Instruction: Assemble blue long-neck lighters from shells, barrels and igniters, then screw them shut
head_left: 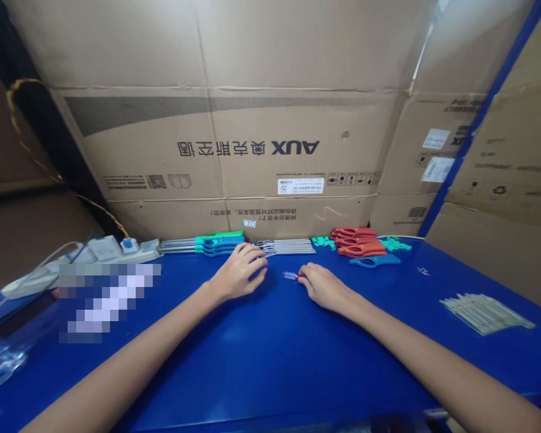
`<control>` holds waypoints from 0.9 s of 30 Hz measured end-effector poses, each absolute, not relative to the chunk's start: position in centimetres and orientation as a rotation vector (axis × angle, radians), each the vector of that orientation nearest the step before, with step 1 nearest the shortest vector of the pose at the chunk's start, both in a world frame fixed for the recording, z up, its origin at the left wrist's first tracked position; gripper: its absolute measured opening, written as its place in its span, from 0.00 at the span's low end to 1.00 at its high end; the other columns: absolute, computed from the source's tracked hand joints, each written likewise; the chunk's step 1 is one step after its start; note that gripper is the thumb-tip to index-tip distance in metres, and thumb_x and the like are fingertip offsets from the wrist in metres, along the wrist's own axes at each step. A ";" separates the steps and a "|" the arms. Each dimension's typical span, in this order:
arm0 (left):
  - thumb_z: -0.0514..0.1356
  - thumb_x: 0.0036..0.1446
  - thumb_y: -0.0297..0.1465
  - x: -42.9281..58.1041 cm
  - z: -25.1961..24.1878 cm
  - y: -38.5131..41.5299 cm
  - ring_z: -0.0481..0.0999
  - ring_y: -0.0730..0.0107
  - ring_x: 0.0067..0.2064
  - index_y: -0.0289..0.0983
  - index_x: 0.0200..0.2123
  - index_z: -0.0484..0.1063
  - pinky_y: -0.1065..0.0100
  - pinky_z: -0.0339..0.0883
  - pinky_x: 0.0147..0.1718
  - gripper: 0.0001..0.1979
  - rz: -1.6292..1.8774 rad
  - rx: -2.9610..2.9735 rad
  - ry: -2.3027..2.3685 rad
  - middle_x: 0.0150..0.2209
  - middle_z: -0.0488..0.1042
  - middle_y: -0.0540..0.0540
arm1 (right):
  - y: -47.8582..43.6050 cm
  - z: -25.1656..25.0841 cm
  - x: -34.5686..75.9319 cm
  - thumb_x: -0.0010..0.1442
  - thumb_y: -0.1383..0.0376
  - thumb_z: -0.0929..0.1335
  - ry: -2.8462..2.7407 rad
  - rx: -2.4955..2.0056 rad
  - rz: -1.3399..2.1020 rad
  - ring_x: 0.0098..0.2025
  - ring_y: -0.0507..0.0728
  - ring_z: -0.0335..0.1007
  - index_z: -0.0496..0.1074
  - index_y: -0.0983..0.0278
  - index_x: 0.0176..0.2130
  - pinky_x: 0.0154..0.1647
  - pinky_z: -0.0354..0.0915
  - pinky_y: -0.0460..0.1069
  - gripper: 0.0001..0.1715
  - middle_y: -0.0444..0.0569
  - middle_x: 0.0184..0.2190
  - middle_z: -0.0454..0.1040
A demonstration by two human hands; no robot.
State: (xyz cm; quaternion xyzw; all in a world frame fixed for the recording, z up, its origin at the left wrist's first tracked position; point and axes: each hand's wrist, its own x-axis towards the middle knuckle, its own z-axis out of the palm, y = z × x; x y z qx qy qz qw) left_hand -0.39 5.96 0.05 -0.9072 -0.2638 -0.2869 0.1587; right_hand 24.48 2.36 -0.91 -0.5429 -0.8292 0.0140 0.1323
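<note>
My right hand (323,285) is closed on a small red piece with a clear, purplish end (290,275), held just above the blue table; its exact kind cannot be made out. To its left, my left hand (244,272) has its fingers apart and curved, and nothing shows between them. Close behind the left fingertips lies a row of metal tubes (293,246) with thin dark and white wires at their left ends. Beside that hand, blue and green long-nozzle lighters (220,242) are stacked, rods pointing left.
At the back right are red lighter handles (358,243), a blue handle (375,261) and small green parts (397,243). Pale flat strips (484,313) lie far right. A power strip (139,255) with plugs stands left. Cardboard (252,120) walls the back of the blue table (270,361).
</note>
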 end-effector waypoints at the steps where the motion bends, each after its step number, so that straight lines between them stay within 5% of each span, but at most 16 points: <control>1: 0.54 0.61 0.30 0.1 0.0 5.2 0.72 0.58 0.50 0.38 0.40 0.73 0.54 0.62 0.53 0.08 -0.797 -2.633 -0.711 0.44 0.77 0.41 | 2.5 -0.3 25.2 0.67 0.67 0.60 -2.376 -1.611 0.034 0.40 0.57 0.71 0.71 0.66 0.41 0.40 0.61 0.48 0.11 0.56 0.39 0.75; 10: 0.52 0.62 0.29 0.6 -1.2 2.1 0.73 0.60 0.47 0.38 0.37 0.73 0.57 0.66 0.48 0.09 -0.766 -2.815 -0.655 0.42 0.77 0.42 | 3.1 2.7 36.8 0.54 0.66 0.67 -2.089 -2.142 -0.124 0.39 0.66 0.74 0.75 0.66 0.39 0.32 0.58 0.50 0.12 0.59 0.36 0.78; 14: 0.52 0.63 0.29 1.0 -1.3 1.9 0.73 0.60 0.47 0.38 0.37 0.74 0.57 0.65 0.48 0.10 -0.739 -2.873 -0.701 0.42 0.77 0.42 | 3.1 1.4 39.2 0.57 0.68 0.65 -2.130 -2.229 -0.094 0.37 0.63 0.75 0.76 0.64 0.39 0.30 0.58 0.49 0.11 0.57 0.36 0.79; 18: 0.55 0.62 0.33 1.2 -1.2 1.2 0.72 0.58 0.50 0.39 0.44 0.73 0.57 0.64 0.50 0.11 -0.688 -2.912 -0.841 0.46 0.76 0.42 | 1.9 1.6 37.1 0.58 0.68 0.65 -2.294 -2.133 -0.026 0.33 0.61 0.75 0.76 0.63 0.31 0.27 0.54 0.48 0.09 0.55 0.30 0.78; 23: 0.59 0.58 0.46 1.6 -1.4 0.4 0.72 0.52 0.52 0.38 0.60 0.62 0.53 0.65 0.49 0.30 -0.623 -2.923 -1.078 0.53 0.72 0.38 | -1.0 2.1 29.7 0.54 0.70 0.67 -2.570 -1.774 0.148 0.30 0.61 0.73 0.75 0.61 0.27 0.26 0.51 0.49 0.07 0.52 0.25 0.76; 27: 0.57 0.61 0.42 1.5 -1.7 0.5 0.73 0.57 0.48 0.39 0.52 0.69 0.58 0.66 0.46 0.19 -0.605 -2.971 -1.142 0.46 0.75 0.42 | -2.1 2.6 24.6 0.54 0.64 0.70 -2.641 -1.523 0.340 0.30 0.61 0.71 0.73 0.61 0.28 0.27 0.52 0.49 0.04 0.51 0.24 0.74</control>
